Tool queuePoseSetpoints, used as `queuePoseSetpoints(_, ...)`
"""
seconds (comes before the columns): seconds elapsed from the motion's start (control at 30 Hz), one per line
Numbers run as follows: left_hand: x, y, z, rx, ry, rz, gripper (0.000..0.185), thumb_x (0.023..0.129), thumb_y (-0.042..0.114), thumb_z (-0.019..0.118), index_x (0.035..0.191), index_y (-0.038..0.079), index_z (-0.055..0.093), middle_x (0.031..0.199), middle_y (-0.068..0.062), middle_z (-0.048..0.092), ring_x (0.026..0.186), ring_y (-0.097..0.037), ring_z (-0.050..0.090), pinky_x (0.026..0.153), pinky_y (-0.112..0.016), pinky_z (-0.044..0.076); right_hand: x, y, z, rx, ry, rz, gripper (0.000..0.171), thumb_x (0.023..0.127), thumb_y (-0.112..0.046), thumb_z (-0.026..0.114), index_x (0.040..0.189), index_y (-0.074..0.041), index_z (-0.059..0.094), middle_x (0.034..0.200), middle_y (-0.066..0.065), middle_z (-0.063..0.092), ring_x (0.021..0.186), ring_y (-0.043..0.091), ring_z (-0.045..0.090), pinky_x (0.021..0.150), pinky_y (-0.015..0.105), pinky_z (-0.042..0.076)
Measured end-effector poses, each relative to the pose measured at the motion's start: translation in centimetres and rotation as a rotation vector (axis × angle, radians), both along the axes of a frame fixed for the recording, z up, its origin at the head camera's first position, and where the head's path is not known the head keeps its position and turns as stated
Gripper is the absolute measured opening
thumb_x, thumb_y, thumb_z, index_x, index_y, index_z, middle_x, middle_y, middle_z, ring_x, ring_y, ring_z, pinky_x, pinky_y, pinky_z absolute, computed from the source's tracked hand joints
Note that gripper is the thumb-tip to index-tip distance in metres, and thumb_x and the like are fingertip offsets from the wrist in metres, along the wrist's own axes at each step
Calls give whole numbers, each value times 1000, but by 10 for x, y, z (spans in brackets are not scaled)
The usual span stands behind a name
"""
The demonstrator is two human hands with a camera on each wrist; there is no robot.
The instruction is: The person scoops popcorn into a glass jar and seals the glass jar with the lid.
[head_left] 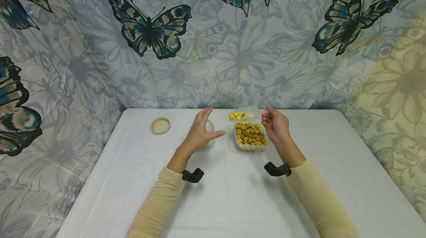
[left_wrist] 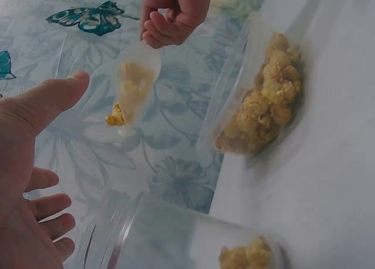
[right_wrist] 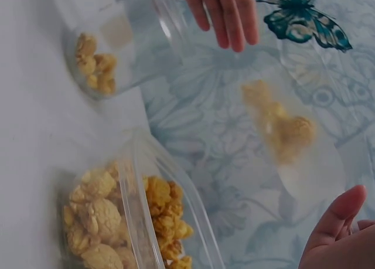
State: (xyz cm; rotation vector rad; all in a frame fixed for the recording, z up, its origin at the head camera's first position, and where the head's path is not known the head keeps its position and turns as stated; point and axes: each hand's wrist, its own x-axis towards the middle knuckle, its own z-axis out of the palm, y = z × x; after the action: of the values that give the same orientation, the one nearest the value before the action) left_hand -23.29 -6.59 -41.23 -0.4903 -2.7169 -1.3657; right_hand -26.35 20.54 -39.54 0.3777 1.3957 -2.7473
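My right hand (head_left: 277, 123) holds a translucent scoop (head_left: 254, 112) by its end, raised above the far side of a clear plastic tub. Caramel popcorn (head_left: 238, 116) lies in the scoop. The tub (head_left: 251, 148) is full of the same popcorn (head_left: 250, 133). My left hand (head_left: 198, 128) hovers beside a clear glass jar (left_wrist: 170, 234), thumb and fingers spread apart and holding nothing. It partly hides the jar in the head view. A few popcorn pieces (right_wrist: 96, 67) sit at the bottom of the jar.
A round beige lid (head_left: 160, 126) lies on the white table (head_left: 133, 186), left of the jar. Behind the table's far edge hangs a cloth (head_left: 199, 75) printed with butterflies and flowers. Each wrist wears a black camera mount (head_left: 193, 175).
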Motion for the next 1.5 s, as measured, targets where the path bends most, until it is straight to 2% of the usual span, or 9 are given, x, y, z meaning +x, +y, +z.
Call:
queuePoseSetpoints(0.3, -1, -10, -5, -22, -34, 85, 95, 80, 42, 79, 155, 14, 27, 160, -10, 23, 148, -31, 24, 115, -57, 31, 1, -9, 0, -32, 16, 56, 13, 103, -19, 47, 109, -8, 48, 66, 2, 59, 55, 10, 55, 50, 16, 48)
queuePoseSetpoints(0.53, -1, -17, -10, -25, -39, 109, 95, 79, 41, 79, 154, 13, 28, 159, -11, 24, 148, -33, 24, 116, -57, 30, 0, -17, -1, -2, 10, 71, 15, 104, -16, 44, 117, -9, 46, 66, 2, 60, 54, 10, 55, 49, 16, 47)
queuePoseSetpoints(0.7, -2, -24, -15, -11, -51, 123, 96, 78, 42, 80, 154, 14, 28, 160, -11, 23, 148, -34, 23, 117, -58, 28, -2, -24, -2, 17, 16, 72, 13, 104, -16, 46, 110, -5, 49, 62, 2, 62, 52, 9, 57, 48, 15, 47)
queuePoseSetpoints(1.0, -2, -35, -24, 13, -72, 130, 100, 77, 46, 80, 154, 11, 26, 159, -13, 24, 147, -35, 24, 117, -57, 28, -2, -34, -4, 22, 39, 93, 10, 103, -14, 45, 101, -6, 52, 58, 1, 62, 49, 8, 57, 47, 15, 47)
queuePoseSetpoints(1.2, -3, -41, -32, 16, -105, 144, 105, 75, 48, 81, 155, 12, 24, 159, -14, 24, 148, -35, 24, 118, -57, 27, -4, -40, -8, 17, 31, 89, 17, 103, -13, 46, 91, -5, 55, 57, 2, 62, 48, 9, 57, 45, 16, 47)
queuePoseSetpoints(1.5, -4, -46, -49, 55, -184, 153, 107, 73, 46, 83, 154, 10, 24, 155, -18, 31, 144, -38, 31, 116, -59, 30, -1, -44, -14, 48, 26, 113, 17, 103, -16, 47, 91, -6, 55, 60, 1, 62, 51, 9, 55, 48, 15, 48)
